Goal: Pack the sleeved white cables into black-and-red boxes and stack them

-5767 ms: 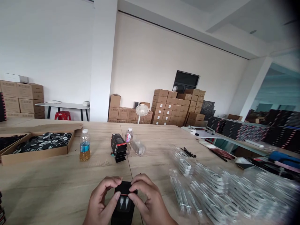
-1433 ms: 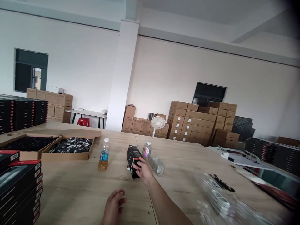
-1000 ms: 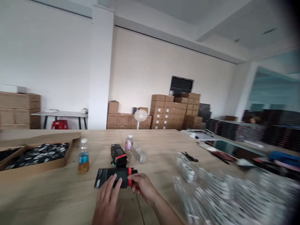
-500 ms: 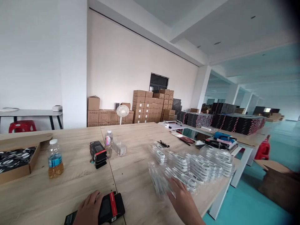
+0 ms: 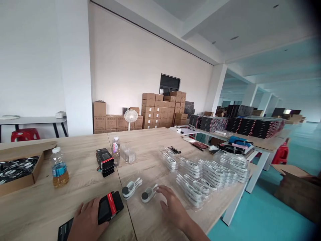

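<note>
Near the front left, my left hand [image 5: 86,219] lies over a flat black box with a red band [image 5: 117,201], its thumb along the near edge. Another dark box end [image 5: 64,229] pokes out left of the hand. My right hand [image 5: 174,207] has its fingers bent and the thumb apart, fingertips at the edge of a bagged white cable with a dark round disc [image 5: 147,194]. Another such bagged cable with a disc [image 5: 130,189] lies just left, by the table seam. Right of the hand are piles of bagged white cables [image 5: 193,189].
Further back stand a stack of black boxes [image 5: 105,162], a clear bottle [image 5: 115,150] and some clear plastic packaging [image 5: 128,155]. To the left are a half-full bottle [image 5: 59,169] and an open carton [image 5: 30,180]. An open carton [image 5: 296,187] sits beyond the table's right edge.
My right hand has moved left from the cable piles, and two bagged cables with discs now lie on the tabletop. My left hand and the black box have shifted slightly left.
</note>
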### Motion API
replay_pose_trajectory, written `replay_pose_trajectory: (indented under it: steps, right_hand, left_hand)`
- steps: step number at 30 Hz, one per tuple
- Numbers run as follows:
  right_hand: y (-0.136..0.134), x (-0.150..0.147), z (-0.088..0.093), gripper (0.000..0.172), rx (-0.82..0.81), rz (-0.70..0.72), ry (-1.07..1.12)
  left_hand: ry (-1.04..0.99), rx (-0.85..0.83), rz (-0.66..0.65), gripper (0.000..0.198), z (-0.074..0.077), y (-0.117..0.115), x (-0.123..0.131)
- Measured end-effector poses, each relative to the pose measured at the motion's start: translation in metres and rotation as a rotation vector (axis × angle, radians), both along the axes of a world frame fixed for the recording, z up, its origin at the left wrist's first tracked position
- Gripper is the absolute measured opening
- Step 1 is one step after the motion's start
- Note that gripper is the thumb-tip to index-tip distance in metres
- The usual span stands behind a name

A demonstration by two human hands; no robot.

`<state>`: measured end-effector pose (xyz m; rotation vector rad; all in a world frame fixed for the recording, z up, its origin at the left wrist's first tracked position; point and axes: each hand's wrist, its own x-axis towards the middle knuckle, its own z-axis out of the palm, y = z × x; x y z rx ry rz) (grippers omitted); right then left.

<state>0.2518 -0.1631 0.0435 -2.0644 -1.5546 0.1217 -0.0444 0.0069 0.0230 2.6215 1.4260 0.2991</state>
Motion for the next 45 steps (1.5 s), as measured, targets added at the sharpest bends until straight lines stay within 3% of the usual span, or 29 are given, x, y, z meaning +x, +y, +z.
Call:
replay_pose_trajectory:
  steps: [5,10,13,16,20,23,26,28,31,33,36,45]
  right_hand:
    - [0.013,0.024,0.006,0.054,-0.117,-0.039,-0.130]
    - [0.018,0.030,0.026,0.018,-0.114,0.058,-0.073]
    - [0.012,0.035,0.044,0.009,-0.103,0.128,0.042]
    - [0.006,0.045,0.055,0.017,-0.144,0.139,0.202]
    - [0.005,0.053,0.046,0.029,-0.255,0.081,0.337]
    - [0.006,0.048,0.033,0.036,-0.279,0.034,0.341]
    - [0.001,0.040,0.026,0.061,-0.299,0.073,0.322]
    - [-0.004,0.034,0.025,0.074,-0.363,0.099,0.198]
    - [-0.011,0.024,0.023,0.061,-0.388,0.072,0.014]
    - [-0.013,0.017,0.022,0.057,-0.337,0.062,0.063]
    - [-0.010,0.002,0.021,0.064,-0.274,0.102,0.144]
    - [0.013,-0.063,0.041,0.080,-0.234,0.230,-0.072]
  left_hand:
    - [-0.020,-0.020,0.008,0.065,0.004,0.000,-0.002]
    - [-0.192,0.039,-0.021,0.067,0.008,0.007,-0.008]
    - [-0.306,0.062,-0.104,0.066,0.012,0.009,-0.012]
    - [-0.337,0.043,-0.189,0.062,0.016,0.003,-0.013]
    - [-0.263,-0.040,-0.258,0.066,0.015,-0.006,-0.011]
    - [-0.211,-0.090,-0.318,0.069,0.013,-0.011,-0.008]
    - [-0.179,-0.115,-0.349,0.067,0.014,-0.014,-0.007]
    - [-0.141,-0.142,-0.336,0.067,0.018,-0.016,-0.006]
    - [-0.096,-0.186,-0.317,0.071,0.025,-0.018,-0.006]
    - [-0.100,-0.194,-0.331,0.071,0.027,-0.020,-0.006]
    - [-0.138,-0.191,-0.363,0.067,0.026,-0.023,-0.004]
    - [-0.314,-0.118,-0.454,0.055,0.023,-0.032,0.007]
